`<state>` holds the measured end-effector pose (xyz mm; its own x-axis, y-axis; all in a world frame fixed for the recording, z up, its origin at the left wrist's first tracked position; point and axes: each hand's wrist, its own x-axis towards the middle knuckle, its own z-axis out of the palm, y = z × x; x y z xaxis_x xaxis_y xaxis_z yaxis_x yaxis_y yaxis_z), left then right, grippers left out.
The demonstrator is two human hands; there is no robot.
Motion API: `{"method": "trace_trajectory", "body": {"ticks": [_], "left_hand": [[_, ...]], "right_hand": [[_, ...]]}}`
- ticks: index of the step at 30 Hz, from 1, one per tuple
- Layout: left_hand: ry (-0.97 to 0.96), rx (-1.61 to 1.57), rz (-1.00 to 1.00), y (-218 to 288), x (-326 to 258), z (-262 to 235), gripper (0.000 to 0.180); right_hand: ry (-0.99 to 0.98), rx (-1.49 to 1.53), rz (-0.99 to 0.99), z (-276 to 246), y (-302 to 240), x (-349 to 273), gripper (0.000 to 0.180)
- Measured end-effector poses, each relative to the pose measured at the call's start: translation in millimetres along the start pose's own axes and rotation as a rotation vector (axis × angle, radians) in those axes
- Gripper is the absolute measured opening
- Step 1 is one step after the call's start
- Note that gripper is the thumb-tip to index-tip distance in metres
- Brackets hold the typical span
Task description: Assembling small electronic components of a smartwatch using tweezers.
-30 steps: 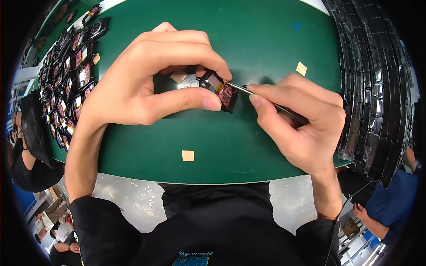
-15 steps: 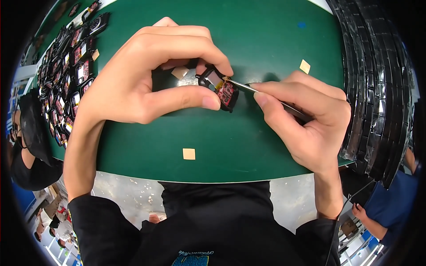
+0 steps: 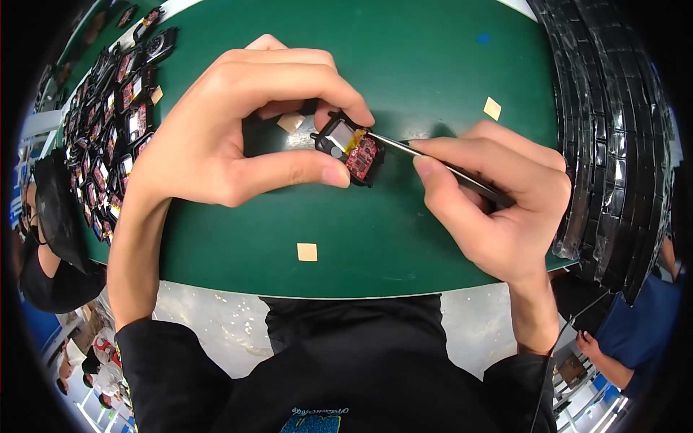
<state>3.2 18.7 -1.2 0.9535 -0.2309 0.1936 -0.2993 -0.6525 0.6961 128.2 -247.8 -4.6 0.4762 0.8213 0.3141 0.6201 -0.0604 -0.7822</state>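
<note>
Between the thumb and forefinger of my left hand [image 3: 238, 123] is a small black watch-like casing [image 3: 349, 149]. Its inside faces up, showing a red circuit board, a silvery rectangular part and a strip of yellow tape. My right hand [image 3: 498, 191] is closed around slim metal tweezers [image 3: 440, 160], held like a pen. Their tip reaches the casing's upper right edge, beside the yellow tape. Whether the tip grips anything is too small to tell.
Many similar open casings [image 3: 108, 123] lie crowded along the table's left side. Stacked black trays [image 3: 603, 144] line the right side. Small beige paper squares [image 3: 307, 252] dot the green tabletop [image 3: 238, 245]. A person in blue [image 3: 624, 339] is at the lower right.
The casing has shifted slightly left and down and turned so its inside shows more fully. Both hands have moved a little with it; the tweezers stay at its edge.
</note>
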Motion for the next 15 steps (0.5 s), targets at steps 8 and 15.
{"method": "trace_trajectory", "body": {"ticks": [8,15], "left_hand": [[-0.003,-0.008,-0.014,-0.8,0.3,0.1,0.055],[0.008,0.000,-0.034,1.3,0.9,0.7,0.056]], "right_hand": [[0.002,-0.089,-0.079,2.3,-1.3,2.0,0.022],[0.048,-0.084,-0.147,3.7,3.6,0.0,0.024]]}}
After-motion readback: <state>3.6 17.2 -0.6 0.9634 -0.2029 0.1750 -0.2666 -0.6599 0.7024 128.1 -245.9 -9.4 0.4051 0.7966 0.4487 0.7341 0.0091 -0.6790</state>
